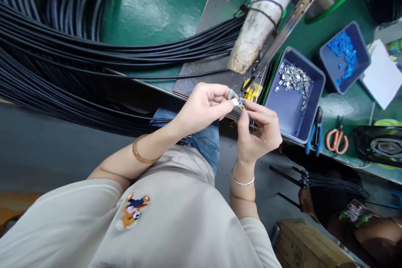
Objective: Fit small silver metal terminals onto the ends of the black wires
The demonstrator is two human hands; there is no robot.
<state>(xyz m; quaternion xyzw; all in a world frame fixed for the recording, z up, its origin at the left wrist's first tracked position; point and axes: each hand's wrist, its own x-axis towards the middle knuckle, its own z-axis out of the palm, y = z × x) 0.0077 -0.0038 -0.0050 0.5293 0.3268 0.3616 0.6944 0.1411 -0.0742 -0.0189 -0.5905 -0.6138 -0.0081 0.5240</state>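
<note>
L hand (204,102) is pinched narrow, thumb + fingertips on a small white piece (235,101), w/ a greyish bit (232,93) right next to it. R hand (259,127) is also narrow, thumb and index tips closed on some thin wires (242,105) coming off that same spot. Too tiny to tell exactly what each wire is tbh. So the whole workpiece sits btwn the two sets of fingertips, by the near edge of the table (150,4), w/ a dark board (216,8) just beyond.

Yellow tool (253,91) is right behind the fingertips, partly hidden, can't ID it. Above that there's a fat whitish tube (264,16) w/ a dark tie round it, plus a metal bar (292,19) slanting alongside.

Big bundle of black cables (125,56) runs in from the L, ends up near the tube. To the R: a blue-grey bin (284,111) w/ a pile of silver metal bits (293,75), then a 2nd bin (361,56) w/ blue bits (344,52). Nearer the edge on the R side, blue-handled pliers (318,130) just beside the 1st bin, and orange-handled scissors (336,140) next to those. Cardboard box (309,243) down low, bottom R.
</note>
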